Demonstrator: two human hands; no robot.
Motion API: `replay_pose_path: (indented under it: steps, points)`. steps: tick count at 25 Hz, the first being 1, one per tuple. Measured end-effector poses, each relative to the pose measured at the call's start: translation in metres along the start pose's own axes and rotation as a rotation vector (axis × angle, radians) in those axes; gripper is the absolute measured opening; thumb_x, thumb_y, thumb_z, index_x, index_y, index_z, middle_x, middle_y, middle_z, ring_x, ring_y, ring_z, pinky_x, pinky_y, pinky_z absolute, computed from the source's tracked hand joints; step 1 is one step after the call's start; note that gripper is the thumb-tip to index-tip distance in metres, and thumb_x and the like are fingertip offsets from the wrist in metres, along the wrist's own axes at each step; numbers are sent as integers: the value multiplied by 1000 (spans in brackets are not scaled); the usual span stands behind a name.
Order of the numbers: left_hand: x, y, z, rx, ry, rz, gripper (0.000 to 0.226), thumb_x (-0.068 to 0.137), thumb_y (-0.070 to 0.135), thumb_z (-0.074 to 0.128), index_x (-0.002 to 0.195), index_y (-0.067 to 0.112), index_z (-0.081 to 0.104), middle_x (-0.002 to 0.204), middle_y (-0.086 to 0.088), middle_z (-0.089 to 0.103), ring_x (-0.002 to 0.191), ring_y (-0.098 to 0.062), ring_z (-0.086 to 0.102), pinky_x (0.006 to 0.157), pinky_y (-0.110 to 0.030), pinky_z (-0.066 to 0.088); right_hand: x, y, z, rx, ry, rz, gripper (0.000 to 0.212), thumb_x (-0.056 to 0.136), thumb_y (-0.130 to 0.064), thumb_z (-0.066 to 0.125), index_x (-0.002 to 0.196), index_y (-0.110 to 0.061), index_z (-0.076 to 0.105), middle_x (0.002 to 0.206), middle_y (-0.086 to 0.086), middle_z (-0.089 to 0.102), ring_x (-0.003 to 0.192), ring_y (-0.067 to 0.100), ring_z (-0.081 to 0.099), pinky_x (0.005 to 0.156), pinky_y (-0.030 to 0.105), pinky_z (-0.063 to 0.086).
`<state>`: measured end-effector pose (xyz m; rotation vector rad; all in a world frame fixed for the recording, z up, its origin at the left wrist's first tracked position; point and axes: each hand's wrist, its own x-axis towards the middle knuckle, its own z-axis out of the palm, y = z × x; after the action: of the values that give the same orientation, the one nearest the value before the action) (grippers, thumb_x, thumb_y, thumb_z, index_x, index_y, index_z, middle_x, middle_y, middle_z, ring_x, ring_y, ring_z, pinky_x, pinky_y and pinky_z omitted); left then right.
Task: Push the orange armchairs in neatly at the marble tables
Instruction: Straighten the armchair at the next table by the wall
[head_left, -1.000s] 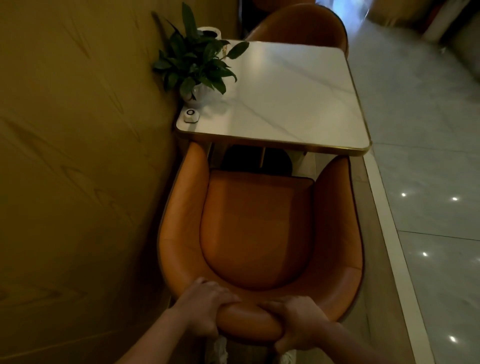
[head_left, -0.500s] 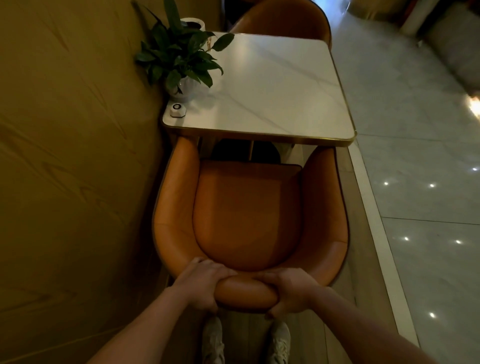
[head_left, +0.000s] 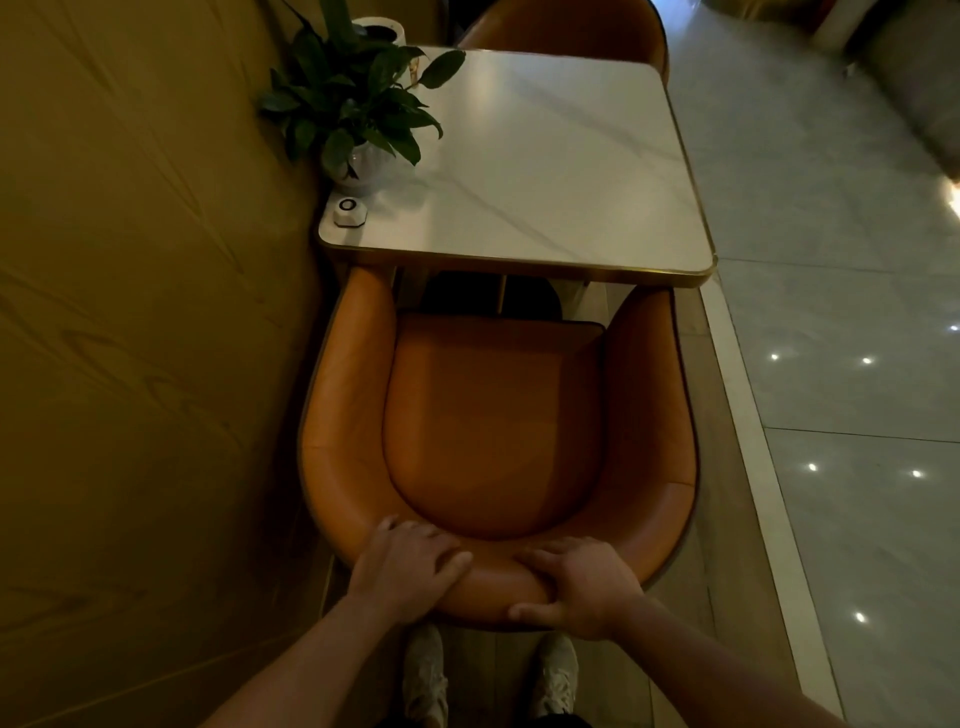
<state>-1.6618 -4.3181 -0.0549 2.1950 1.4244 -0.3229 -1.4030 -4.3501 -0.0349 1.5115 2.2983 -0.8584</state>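
marble counter (head_left: 545, 171) hugs the wood wall (head_left: 130, 312) at left; my left grip (head_left: 408, 569) and right grip (head_left: 582, 587) clasp the near back of the orange armchair (head_left: 493, 426).

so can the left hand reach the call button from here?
Probably, with a lean: only the open seat of the armchair lies between the left hand and the call button, though it grips the backrest.

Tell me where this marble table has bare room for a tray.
The marble table is bare across its middle and right side, from the near edge by the orange armchair to the far edge. Its left strip by the wall is crowded: potted plant, call button, white container.
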Motion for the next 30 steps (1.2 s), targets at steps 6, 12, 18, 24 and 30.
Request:
replay_pose_path:
  steps: [6,12,18,24,30]
  points:
    - [5,7,-3,-4,10,-31,78,83,72,8,125,37,63,128,12,63,121,-11,51,111,-41,21,1,7,0,1,49,-1,91,76,-94,29,143,-35,47,139,-9,57,122,16,55,97,37,44]
    - [12,9,-4,-65,-20,-116,57,92,67,26,121,40,66,127,13,64,121,-11,53,115,-43,18,2,4,-3,139,56,124,73,86,-82,24,135,-39,55,132,-12,61,119,13,56,95,36,46]
    - [11,14,-4,-46,-9,-161,52,94,63,28,120,40,66,125,12,65,121,-13,52,118,-48,10,8,3,10,80,247,264,91,76,-88,-3,112,-35,62,100,-10,65,90,11,61,80,36,50]
    - [12,16,-5,-49,-27,-164,53,94,63,26,120,39,66,125,12,65,122,-13,52,116,-47,13,9,4,9,75,267,230,69,86,-77,14,106,-33,63,95,-10,62,84,8,58,77,33,50]
    - [8,21,-2,-12,-13,-174,70,84,66,10,116,37,66,122,13,66,117,-11,53,113,-42,18,13,34,6,75,395,346,81,79,-85,2,84,-30,61,74,-9,59,67,6,56,63,26,49]
